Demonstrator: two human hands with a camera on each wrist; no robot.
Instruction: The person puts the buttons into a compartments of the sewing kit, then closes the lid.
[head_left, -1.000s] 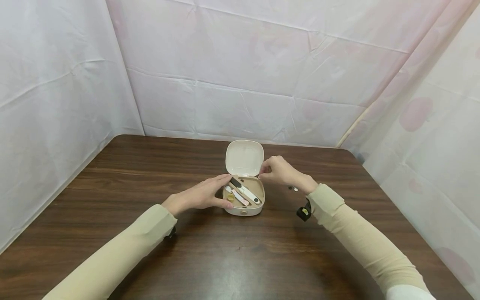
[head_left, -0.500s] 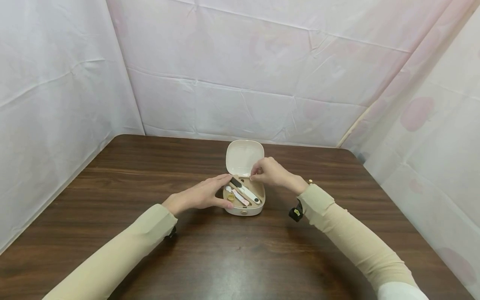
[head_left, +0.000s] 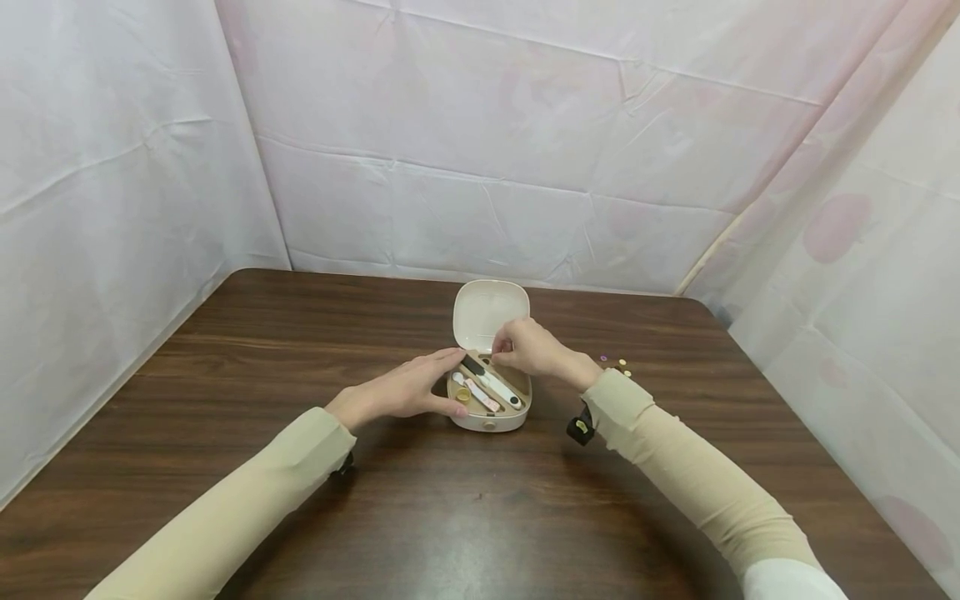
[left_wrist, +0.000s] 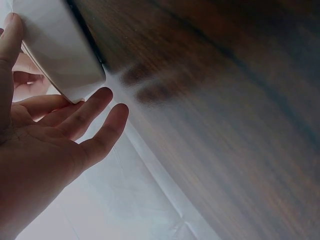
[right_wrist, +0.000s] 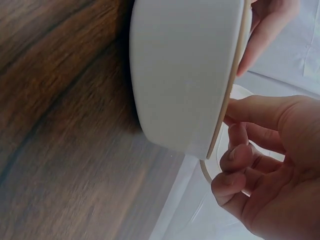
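Head view: small cream case (head_left: pixel 489 400) sits mid-worktop (head_left: pixel 450 508), lid (head_left: pixel 489 312) hinged up at the far side. Left hand (head_left: pixel 401 390) lies flat against the case's left wall, fingers straight, thumb at the near left corner, bracing it; grip relaxed, holding nothing. Left wrist view agrees: fingers (left_wrist: pixel 82 112) straight beside the white shell (left_wrist: pixel 60 50).

Right hand (head_left: pixel 528 348) hovers over the far right part of the tray, fingertips drawn together in a narrow pinch at the tray rim. Right wrist view shows curled fingertips (right_wrist: pixel 235 150) at the case edge (right_wrist: pixel 225 100); whether something tiny sits in the pinch, cannot tell.

Inside the case: a white-handled tool with dark tip (head_left: pixel 491 382), a pink-and-white stick (head_left: pixel 474 390), a small yellow round piece (head_left: pixel 462 395) at the near left. Right of the case, a few tiny beads or studs (head_left: pixel 618 365) lie on the worktop.

Judgement: step in hand is working a small item at the tray's far right slot, either seating or lifting. Next move calls for a fine fingertip pinch, while the left hand braces the case against sliding.
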